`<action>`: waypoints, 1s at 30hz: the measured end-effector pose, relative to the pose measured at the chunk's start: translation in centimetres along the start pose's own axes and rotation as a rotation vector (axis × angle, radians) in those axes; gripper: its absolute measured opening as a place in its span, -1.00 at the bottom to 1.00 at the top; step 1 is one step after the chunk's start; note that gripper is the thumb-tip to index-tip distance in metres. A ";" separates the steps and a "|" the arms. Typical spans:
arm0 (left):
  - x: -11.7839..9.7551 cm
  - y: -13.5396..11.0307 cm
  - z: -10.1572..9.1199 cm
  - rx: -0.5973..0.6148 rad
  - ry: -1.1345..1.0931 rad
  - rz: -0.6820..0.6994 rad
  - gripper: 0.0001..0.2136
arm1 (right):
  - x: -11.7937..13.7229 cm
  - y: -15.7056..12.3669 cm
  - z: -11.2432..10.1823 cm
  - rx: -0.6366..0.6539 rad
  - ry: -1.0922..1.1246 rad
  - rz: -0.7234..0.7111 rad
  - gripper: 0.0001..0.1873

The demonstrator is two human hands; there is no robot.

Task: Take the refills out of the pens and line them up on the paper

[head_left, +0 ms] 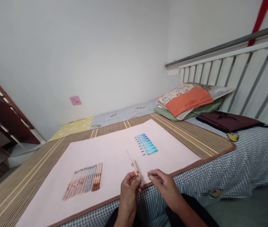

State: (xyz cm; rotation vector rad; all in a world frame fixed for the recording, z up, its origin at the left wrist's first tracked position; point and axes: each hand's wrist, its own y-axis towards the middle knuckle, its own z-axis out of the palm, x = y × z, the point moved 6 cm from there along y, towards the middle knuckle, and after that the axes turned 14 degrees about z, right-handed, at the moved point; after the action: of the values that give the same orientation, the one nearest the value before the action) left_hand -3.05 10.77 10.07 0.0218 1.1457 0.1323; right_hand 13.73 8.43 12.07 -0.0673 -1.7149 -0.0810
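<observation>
My left hand (pixel 131 186) is closed around the lower end of a slim pen (pixel 135 169) with a pale orange barrel. The pen tilts up and away, its long thin end pointing toward the wall. Just to the right, my right hand (pixel 163 184) hovers with thumb and fingers slightly apart and nothing visible between them. A row of pens (pixel 83 181), mostly clear with reddish and orange-brown parts, lies on the pale pink sheet (pixel 115 148) to the left. Beyond my right hand, several short blue-to-teal sticks (pixel 146 145) with dark pointed tips lie side by side.
The sheet lies on a striped mat (pixel 183 132) over a bed with a checked cover (pixel 249 164). Pillows (pixel 188 99) and a folded maroon cloth (pixel 230 121) rest near the white slatted headboard (pixel 238 72). A pink note (pixel 75 100) is on the wall.
</observation>
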 end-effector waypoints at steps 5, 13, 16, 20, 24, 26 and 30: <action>1.1 3.3 1.5 0.014 0.164 0.137 -0.77 | 3.2 6.4 4.3 0.136 0.104 0.070 -0.72; -0.6 9.7 1.8 0.084 0.266 0.033 -0.56 | 2.7 11.7 1.6 0.042 -0.018 -0.059 -0.75; -0.9 11.4 1.4 0.053 0.105 0.072 -0.48 | 1.5 12.0 0.6 0.114 -0.086 -0.048 -0.75; 1.0 12.0 1.3 -0.017 -0.073 0.015 -0.56 | -0.1 12.6 -0.1 0.128 0.076 0.036 -0.77; 2.1 11.8 2.0 -0.032 -0.220 -0.046 -0.55 | -1.8 13.5 -0.2 0.006 0.504 0.178 -0.58; 2.0 11.9 2.3 -0.013 -0.219 -0.025 -0.58 | -2.4 13.9 0.7 0.015 0.572 0.217 -0.51; 1.4 12.3 2.2 0.047 -0.121 0.025 -0.66 | -2.8 14.2 2.1 0.007 0.561 0.254 -0.44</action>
State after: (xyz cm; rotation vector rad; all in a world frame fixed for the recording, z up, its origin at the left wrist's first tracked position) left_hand -1.64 23.27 10.74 0.0848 1.0281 0.1244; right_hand 13.34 22.82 9.17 -0.2344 -1.1353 0.0886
